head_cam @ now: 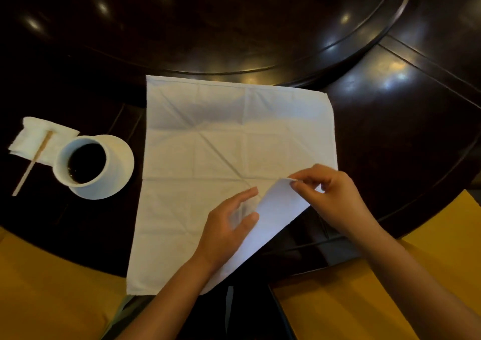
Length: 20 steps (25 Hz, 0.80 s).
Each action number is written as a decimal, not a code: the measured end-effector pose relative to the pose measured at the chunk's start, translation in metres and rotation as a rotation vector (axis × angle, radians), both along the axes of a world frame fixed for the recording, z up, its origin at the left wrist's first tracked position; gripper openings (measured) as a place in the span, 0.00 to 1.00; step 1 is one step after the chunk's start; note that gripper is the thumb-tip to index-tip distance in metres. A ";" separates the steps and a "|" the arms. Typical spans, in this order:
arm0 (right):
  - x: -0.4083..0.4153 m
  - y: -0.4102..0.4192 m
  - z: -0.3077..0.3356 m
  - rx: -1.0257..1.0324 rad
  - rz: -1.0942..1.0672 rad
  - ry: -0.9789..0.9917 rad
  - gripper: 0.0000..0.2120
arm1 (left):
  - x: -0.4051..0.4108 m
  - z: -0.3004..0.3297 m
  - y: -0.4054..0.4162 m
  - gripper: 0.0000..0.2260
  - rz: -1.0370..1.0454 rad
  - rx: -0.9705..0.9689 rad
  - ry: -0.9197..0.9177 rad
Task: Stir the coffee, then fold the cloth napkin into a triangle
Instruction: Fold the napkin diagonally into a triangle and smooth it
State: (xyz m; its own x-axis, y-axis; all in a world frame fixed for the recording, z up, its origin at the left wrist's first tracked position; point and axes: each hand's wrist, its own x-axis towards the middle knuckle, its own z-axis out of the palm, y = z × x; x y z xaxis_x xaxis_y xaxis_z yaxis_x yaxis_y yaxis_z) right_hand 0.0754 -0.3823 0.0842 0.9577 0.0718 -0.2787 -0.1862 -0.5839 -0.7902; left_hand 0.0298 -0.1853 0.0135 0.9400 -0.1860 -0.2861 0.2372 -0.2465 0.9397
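A white cloth napkin (208,142) lies spread flat on the dark table, creased by old folds. Its near right corner is lifted and turned inward. My right hand (330,196) pinches that corner between thumb and fingers. My left hand (229,225) rests flat on the napkin just left of the turned flap, fingers apart, holding nothing. A white cup of black coffee (86,165) stands on a white saucer (122,157) to the left of the napkin. A wooden stir stick (32,164) lies across a folded paper tissue (33,139) left of the cup.
A raised round turntable (234,27) fills the far middle of the dark wooden table (403,118). Yellow seat cushions (46,287) lie below the table's near edge on both sides.
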 end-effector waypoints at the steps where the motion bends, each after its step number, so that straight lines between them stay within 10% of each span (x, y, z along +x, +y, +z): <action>1: 0.013 0.008 0.000 -0.035 0.030 -0.049 0.05 | 0.003 0.006 0.005 0.13 0.053 0.020 0.011; 13: 0.159 0.140 -0.011 -0.180 0.247 -0.342 0.08 | 0.074 0.006 0.088 0.11 0.620 0.409 -0.252; 20: 0.211 0.190 -0.036 -0.411 0.422 -0.451 0.07 | 0.056 -0.036 0.083 0.28 0.078 1.129 -0.404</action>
State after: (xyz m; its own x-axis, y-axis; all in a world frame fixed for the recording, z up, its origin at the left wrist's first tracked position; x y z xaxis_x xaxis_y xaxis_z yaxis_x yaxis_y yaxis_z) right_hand 0.2860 -0.1924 0.0483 0.8994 0.4341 0.0513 0.4107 -0.7990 -0.4393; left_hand 0.0862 -0.1019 -0.0229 0.9969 0.0410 0.0669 0.0259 -0.9768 0.2124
